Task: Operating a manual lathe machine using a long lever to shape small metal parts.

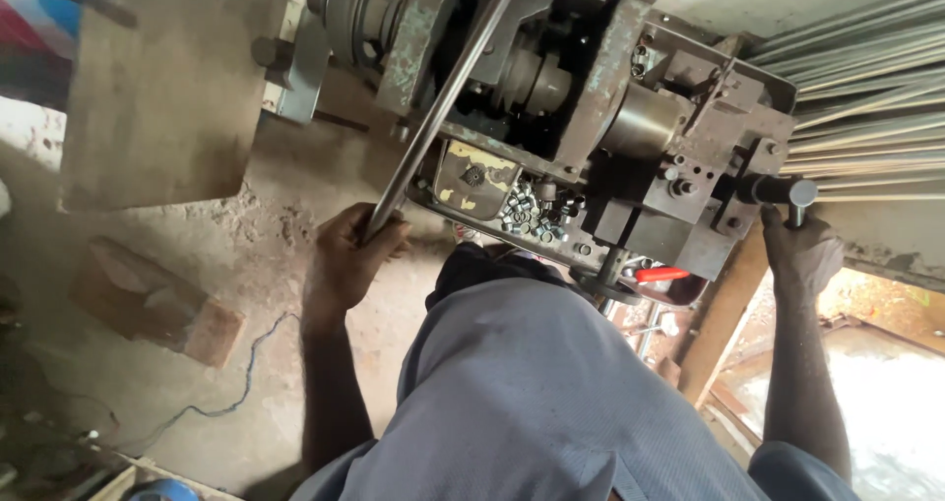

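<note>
Head view: a person stands over a big, old metal machine (591, 117) and looks down at both hands.
Left hand: the left hand (345, 260) is wrapped tight around the low end of a long steel bar (443, 97). The bar leans up and away across the top of the machine.
Right hand: the right hand (802, 250) is closed around a short dark handle (778, 191) that sticks out of the machine's right side.
Doing it well: I think a firm grip helps here, with all the fingers round the bar and none near the moving parts. Both hands should work slowly and together, and the loose shirt (532, 393) should stay back from the machine.
Small parts: a heap of little shiny nuts (532, 216) lies in a tray at the front of the machine, just beside the left hand.
Red bit: a small red grip (661, 275) pokes out low on the machine, between the two hands.
Labels: I see a worn patch of yellow paint (477, 171) on a plate near the nuts. I see no boxes or signs.
Floor: a wood block (157, 304) and a thin wire (236, 383) lie on the dusty floor (256, 265) to the left.
Rods: many long thin rods (866, 97) are stacked to the right, behind the handle.
</note>
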